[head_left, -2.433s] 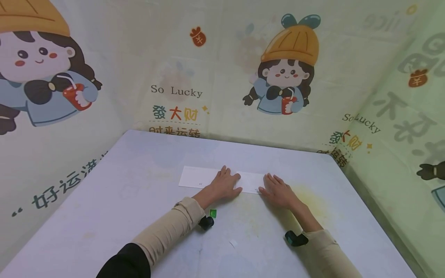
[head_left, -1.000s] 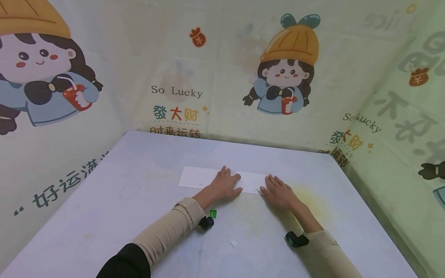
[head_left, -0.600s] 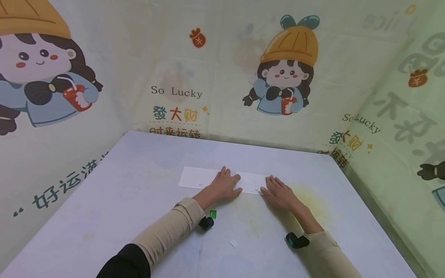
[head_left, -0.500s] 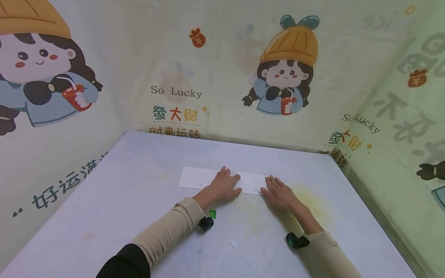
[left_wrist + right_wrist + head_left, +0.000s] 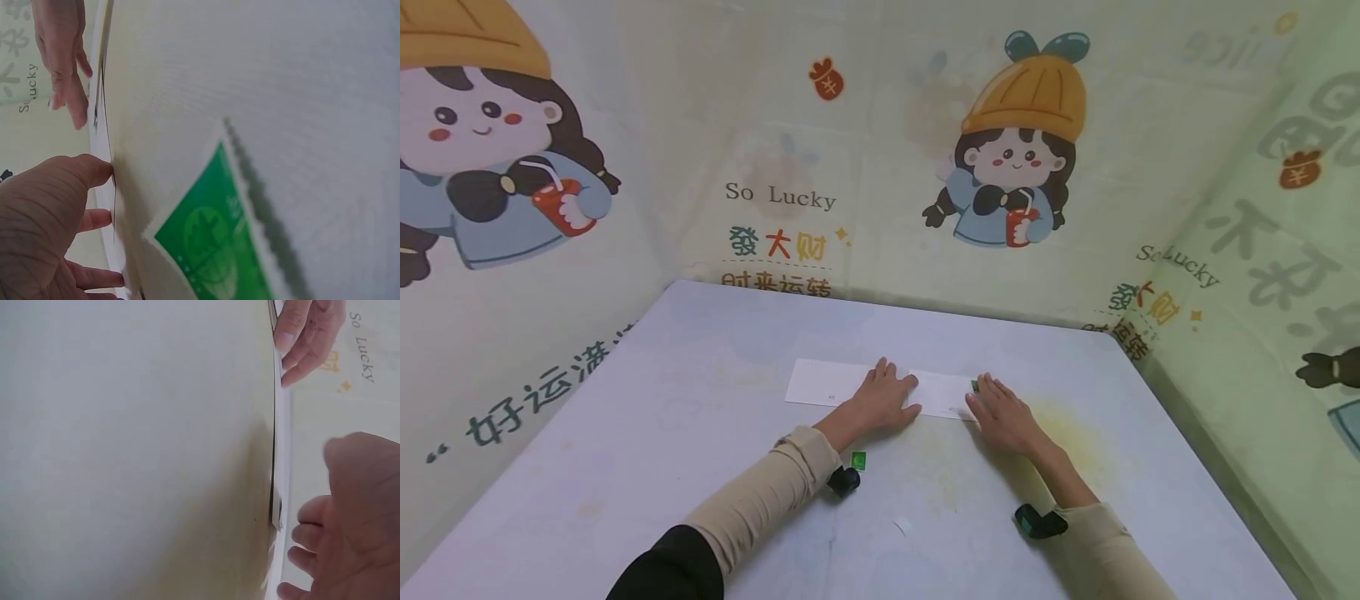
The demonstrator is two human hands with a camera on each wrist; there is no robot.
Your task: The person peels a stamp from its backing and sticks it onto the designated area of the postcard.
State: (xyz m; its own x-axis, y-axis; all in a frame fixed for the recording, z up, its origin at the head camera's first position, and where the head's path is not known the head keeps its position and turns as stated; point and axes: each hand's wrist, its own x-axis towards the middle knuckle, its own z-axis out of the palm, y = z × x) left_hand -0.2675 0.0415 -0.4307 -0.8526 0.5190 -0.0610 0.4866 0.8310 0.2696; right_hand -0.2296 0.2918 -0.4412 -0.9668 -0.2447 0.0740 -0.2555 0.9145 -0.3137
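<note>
A long white piece of paper (image 5: 820,382), like an envelope with tiny print along its lower edge, lies flat on the table. My left hand (image 5: 883,398) rests across its middle with fingers spread, hiding that part. At the right end is my right hand (image 5: 1003,417), its fingers extended and its thumb raised in the right wrist view. A small green stamp (image 5: 974,386) peeks out beside the right fingertips at the paper's upper right corner, partly covered by them. Another green stamp (image 5: 212,234) with a perforated white border lies on the table near my left wrist.
The white table (image 5: 737,500) reaches back to a cloth backdrop (image 5: 880,167) printed with cartoon figures. A small pale scrap (image 5: 902,527) lies between the forearms. Black wrist cameras (image 5: 1041,522) sit close over the tabletop.
My right hand has shifted slightly right and its thumb has come away from the paper, exposing part of the green stamp at the corner. The left hand has stayed in place.
</note>
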